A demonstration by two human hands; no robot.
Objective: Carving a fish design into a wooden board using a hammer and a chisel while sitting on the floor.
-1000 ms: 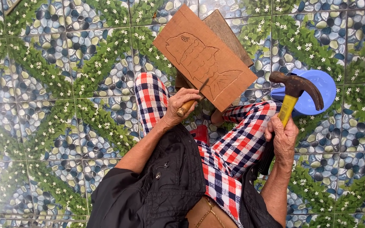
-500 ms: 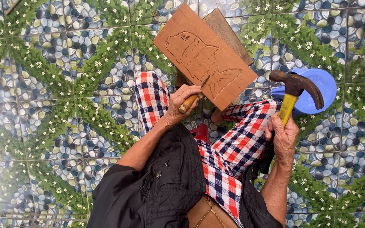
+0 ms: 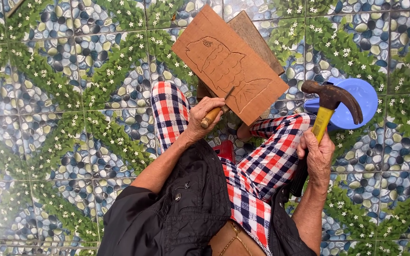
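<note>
A brown wooden board (image 3: 224, 61) with a fish outline carved into it leans tilted in front of my knees. My left hand (image 3: 203, 118) grips a wooden-handled chisel (image 3: 215, 110), its blade tip touching the board's lower part near the fish tail. My right hand (image 3: 315, 154) holds a claw hammer (image 3: 330, 102) by its yellow handle, head raised to the right of the board and apart from the chisel. I sit with legs in red, white and blue checked trousers (image 3: 262, 161).
A second wooden plank (image 3: 255, 38) lies behind the carved board. A blue plastic bowl (image 3: 359, 102) sits on the floor behind the hammer. A red low stool (image 3: 225, 150) shows between my legs. Floor tiles (image 3: 72, 95) show pebbles and leaves.
The chisel in my left hand has shifted slightly along the board's lower part. The hammer stays raised at the right.
</note>
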